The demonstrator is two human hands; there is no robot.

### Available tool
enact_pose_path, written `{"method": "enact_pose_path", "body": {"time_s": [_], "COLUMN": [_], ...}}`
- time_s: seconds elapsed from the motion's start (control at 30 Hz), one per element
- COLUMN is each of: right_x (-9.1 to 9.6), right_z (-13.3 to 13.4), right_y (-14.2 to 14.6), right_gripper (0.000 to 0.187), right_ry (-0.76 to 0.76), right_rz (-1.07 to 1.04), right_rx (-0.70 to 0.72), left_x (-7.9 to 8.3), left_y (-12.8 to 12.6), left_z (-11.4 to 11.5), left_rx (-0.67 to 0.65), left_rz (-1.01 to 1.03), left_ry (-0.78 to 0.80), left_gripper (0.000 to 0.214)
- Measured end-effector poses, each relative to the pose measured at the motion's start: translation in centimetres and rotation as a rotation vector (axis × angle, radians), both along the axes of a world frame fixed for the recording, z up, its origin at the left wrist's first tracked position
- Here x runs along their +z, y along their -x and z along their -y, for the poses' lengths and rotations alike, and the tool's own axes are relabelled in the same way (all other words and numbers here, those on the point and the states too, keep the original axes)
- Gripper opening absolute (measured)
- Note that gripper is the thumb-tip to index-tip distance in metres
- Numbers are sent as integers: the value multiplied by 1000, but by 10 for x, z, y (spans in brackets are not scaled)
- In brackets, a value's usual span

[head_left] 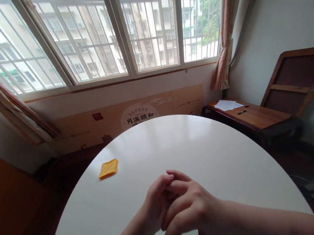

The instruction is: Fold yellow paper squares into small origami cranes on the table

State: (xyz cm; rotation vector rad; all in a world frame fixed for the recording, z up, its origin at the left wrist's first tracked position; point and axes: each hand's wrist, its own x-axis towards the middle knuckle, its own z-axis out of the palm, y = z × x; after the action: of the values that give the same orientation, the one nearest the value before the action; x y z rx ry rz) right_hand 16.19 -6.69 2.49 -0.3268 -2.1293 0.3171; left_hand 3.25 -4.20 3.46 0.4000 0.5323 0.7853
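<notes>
From my remote seat I have two bare hands in the head camera, held together above the near part of a white table (177,141) with a curved rim. The left hand (158,196) comes in from 7 o'clock, its fingers partly hidden by the right hand (197,206), which reaches in from 4 o'clock and lies over it. The right hand's fingers are bent loosely, not clenched, and touch the left; I cannot tell whether anything sits between the palms.

Taking the hands as my clock centre, I have the yellow packet (108,169) at 10 o'clock, flat on the table and well apart from both hands, near the table's left rim. It looks folded and nearly square. On my screen its longer edges run close to the 9-to-3 line, right ends tipped slightly away from me; one corner points between 1 and 2 o'clock, the opposite one between 7 and 8. With the slanted view, I cannot be sure which side is truly longer.

Beyond the rim, I see a printed panel (110,117) at 11 o'clock, below a barred window (122,29) at 12. A wooden bench (263,114) stands at 2 o'clock, bearing white papers (226,104) and a dark pen-like item (241,112). A gathered curtain (226,60) hangs at 1 o'clock.
</notes>
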Motion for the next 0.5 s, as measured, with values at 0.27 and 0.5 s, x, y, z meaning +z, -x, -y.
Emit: {"method": "enact_pose_path", "body": {"time_s": [0.27,0.5], "right_x": [12,38], "right_z": [4,9], "right_y": [-5,-10], "right_gripper": [16,20], "right_ry": [216,394], "right_rz": [89,96], "right_rx": [114,95], "left_x": [-15,-26], "left_y": [6,12], "left_z": [-8,-11], "left_rx": [20,101], "left_rz": [-187,-531], "left_ry": [-266,-804], "left_gripper": [29,36]}}
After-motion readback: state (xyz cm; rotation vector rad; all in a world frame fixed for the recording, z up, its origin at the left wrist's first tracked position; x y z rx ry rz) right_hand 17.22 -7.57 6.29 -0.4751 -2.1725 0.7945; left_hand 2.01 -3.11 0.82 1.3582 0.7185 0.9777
